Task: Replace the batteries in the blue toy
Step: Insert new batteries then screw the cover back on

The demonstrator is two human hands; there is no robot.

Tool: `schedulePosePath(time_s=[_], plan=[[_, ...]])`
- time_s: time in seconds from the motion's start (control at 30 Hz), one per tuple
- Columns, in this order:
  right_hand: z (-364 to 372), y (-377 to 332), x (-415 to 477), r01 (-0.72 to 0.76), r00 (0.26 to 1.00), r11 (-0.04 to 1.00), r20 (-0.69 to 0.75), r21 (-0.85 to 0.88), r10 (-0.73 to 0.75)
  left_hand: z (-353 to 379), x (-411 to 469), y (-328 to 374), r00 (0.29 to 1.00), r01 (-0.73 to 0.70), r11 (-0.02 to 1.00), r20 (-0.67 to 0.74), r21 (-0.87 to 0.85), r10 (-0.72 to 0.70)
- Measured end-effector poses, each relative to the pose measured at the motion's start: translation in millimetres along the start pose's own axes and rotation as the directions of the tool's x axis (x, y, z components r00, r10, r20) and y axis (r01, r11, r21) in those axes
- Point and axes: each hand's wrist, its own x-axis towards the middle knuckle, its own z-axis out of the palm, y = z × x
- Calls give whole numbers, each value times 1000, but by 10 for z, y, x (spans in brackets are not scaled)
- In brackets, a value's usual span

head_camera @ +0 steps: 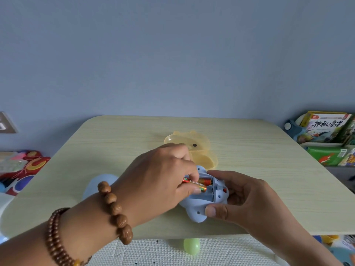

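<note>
The blue toy lies upside down near the front edge of the pale wooden table, its battery bay uncovered. My right hand grips the toy from the right, thumb on its lower edge. My left hand pinches a red-and-gold battery that lies slanted at the mouth of the bay. A second battery sits inside the bay behind it. A light blue rounded piece lies on the table, partly hidden behind my left wrist.
A translucent yellow toy shell lies just beyond my left hand. Books stand on a shelf at the right; colourful toys lie at the left. A green egg rests on the white mat under the table's front edge.
</note>
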Motion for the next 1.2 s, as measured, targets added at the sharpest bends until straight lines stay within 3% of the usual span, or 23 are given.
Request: schedulePosePath(time_s=[0.73, 0.83, 0.93, 1.07, 1.2], plan=[[-20, -33, -5, -7, 1000, 1000, 1, -26, 7, 104, 156, 34, 975, 186, 974, 143, -129, -168], [-13, -21, -3, -8, 1000, 1000, 4, -18, 9, 30, 154, 22, 973, 220, 948, 119, -231, -197], [-13, 0, -6, -12, 1000, 1000, 3, -21, 12, -16, 136, 7, 956, 292, 933, 105, -211, -275], [0, 0, 1, -2, 1000, 1000, 4, -16, 2, 41, 127, -32, 902, 420, 885, 197, -201, -384], [3, -15, -6, 5, 1000, 1000, 3, -12, -5, 81, 149, -70, 881, 464, 863, 207, -197, -426]])
